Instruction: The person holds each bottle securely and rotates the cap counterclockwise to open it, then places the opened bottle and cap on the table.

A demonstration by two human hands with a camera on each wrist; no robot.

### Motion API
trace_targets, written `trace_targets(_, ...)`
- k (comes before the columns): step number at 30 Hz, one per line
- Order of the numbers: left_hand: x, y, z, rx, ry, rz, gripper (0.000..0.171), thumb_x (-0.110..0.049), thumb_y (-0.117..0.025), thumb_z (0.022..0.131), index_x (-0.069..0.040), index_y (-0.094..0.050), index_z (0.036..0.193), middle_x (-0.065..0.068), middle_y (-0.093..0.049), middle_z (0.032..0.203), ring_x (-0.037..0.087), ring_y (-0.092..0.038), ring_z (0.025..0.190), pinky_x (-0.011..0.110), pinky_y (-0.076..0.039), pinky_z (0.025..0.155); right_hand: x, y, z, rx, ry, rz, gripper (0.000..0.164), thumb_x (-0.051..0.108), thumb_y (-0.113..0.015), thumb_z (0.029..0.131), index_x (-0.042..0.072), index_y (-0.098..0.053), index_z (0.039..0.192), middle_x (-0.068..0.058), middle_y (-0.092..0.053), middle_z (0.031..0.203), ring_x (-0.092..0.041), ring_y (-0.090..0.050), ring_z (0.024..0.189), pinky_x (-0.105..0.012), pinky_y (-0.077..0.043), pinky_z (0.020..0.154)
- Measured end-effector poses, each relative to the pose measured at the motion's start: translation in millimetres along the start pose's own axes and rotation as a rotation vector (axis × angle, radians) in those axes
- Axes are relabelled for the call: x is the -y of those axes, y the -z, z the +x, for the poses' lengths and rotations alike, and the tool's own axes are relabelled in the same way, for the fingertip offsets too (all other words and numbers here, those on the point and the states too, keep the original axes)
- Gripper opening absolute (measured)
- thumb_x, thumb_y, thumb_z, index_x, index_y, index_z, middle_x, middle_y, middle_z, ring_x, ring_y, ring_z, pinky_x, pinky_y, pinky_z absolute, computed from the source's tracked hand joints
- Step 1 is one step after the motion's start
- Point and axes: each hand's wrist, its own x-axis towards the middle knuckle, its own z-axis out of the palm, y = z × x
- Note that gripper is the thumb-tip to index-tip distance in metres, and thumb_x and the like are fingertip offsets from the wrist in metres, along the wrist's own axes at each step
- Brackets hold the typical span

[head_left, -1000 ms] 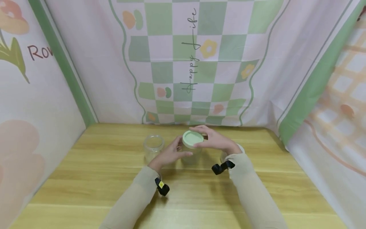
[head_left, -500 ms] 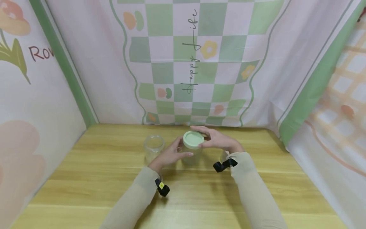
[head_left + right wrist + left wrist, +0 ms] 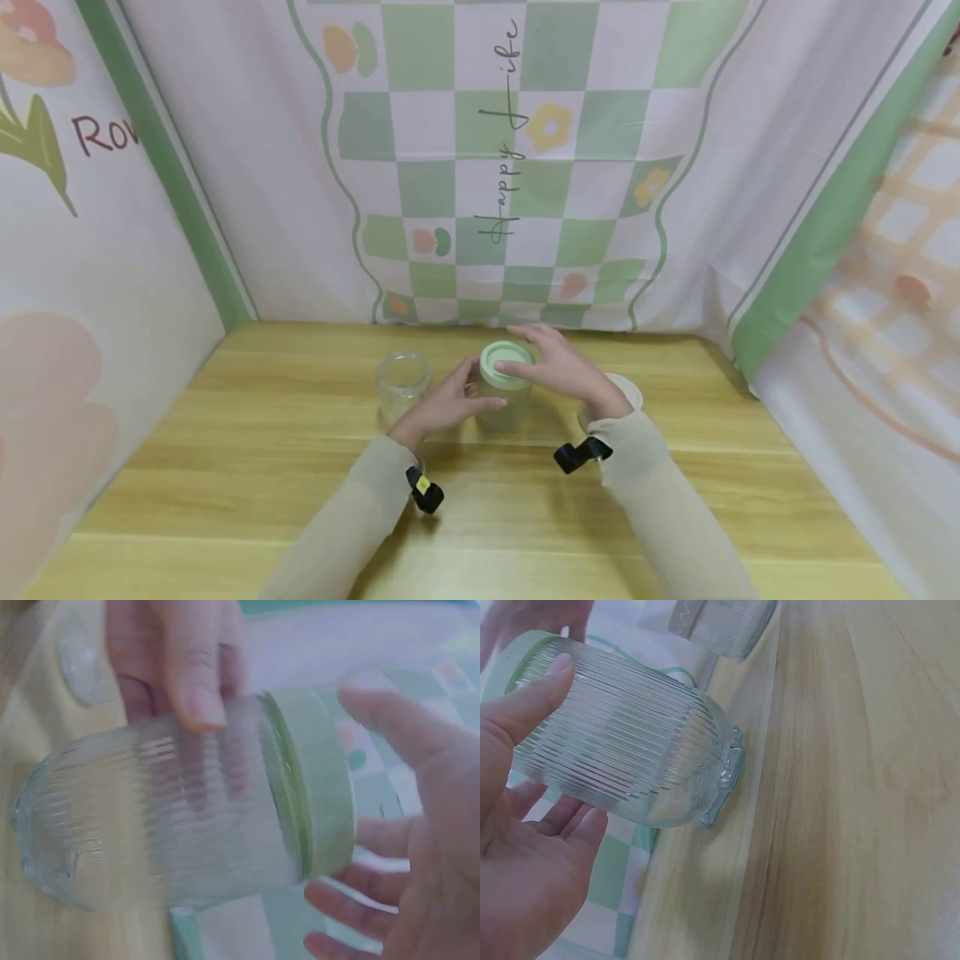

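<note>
A ribbed clear glass jar with a pale green lid stands upright near the back middle of the table. My left hand grips it from the left; in the left wrist view the thumb lies along the ribbed glass and the fingers curl behind. Above the lid's right side is my right hand, its thumb crossing over the lid in the head view. From the right wrist, my right hand appears spread around the green lid, with thumb and fingers apart.
An open glass jar stands left of the held jar. On the right, a jar with a white lid is partly covered by the right wrist. Behind the wooden table hangs a checked cloth.
My right thumb has moved from the lid's right edge to over its top, and the right wrist has shifted slightly left, uncovering the white lid. The left hand and jar have stayed put.
</note>
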Motion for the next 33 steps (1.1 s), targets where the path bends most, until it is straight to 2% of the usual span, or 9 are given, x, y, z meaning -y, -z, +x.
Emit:
trace_targets(2,-0.1,-0.2,0.0,0.001,0.000,0.000,0.081,-0.033,-0.071,0.095,-0.016,-0.023,0.158,0.009,-0.036,0.156,0.031,-0.031,0.145,0.050,-0.024,0.118,7,-3,-1,-0.039,-0.012,-0.075,0.081,0.059,-0.064,0.092,0.006,-0.045,0.150,-0.020,-0.042,0.149,-0.039,-0.038,0.136,-0.062,-0.036,0.107)
trace_targets(9,-1.9,-0.5,-0.6,0.007,-0.013,-0.015,0.076,-0.030,-0.071,0.096,-0.018,-0.026,0.157,0.007,-0.035,0.157,0.031,-0.030,0.145,0.054,-0.023,0.118,25,-12,-7,-0.115,-0.110,-0.268,0.089,0.070,-0.056,0.091,0.003,-0.048,0.147,-0.022,-0.047,0.135,-0.037,-0.046,0.120,-0.057,-0.049,0.094)
trace_targets(16,-2.9,-1.0,-0.3,0.000,0.000,-0.042,0.077,-0.031,-0.073,0.094,-0.019,-0.028,0.156,0.004,-0.036,0.156,0.031,-0.027,0.146,0.054,-0.022,0.118,30,-19,-10,-0.179,-0.091,-0.402,0.092,0.072,-0.062,0.085,-0.004,-0.054,0.136,-0.027,-0.049,0.126,-0.039,-0.053,0.107,-0.052,-0.053,0.081)
trace_targets(23,-1.9,-0.9,-0.5,-0.006,0.014,-0.059,0.082,-0.037,-0.076,0.091,-0.019,-0.028,0.155,0.004,-0.043,0.149,0.027,-0.032,0.144,0.051,-0.023,0.119,29,-25,-10,-0.191,-0.077,-0.381,0.088,0.066,-0.070,0.084,-0.006,-0.057,0.132,-0.020,-0.049,0.110,-0.029,-0.053,0.089,-0.040,-0.052,0.068)
trace_targets(33,-0.5,-1.2,0.6,-0.002,0.008,-0.048,0.082,-0.036,-0.075,0.092,-0.018,-0.027,0.156,0.003,-0.043,0.150,0.027,-0.030,0.145,0.051,-0.023,0.119,27,-24,-13,-0.185,-0.064,-0.310,0.086,0.062,-0.072,0.084,-0.005,-0.056,0.136,-0.019,-0.048,0.113,-0.027,-0.052,0.091,-0.040,-0.050,0.070)
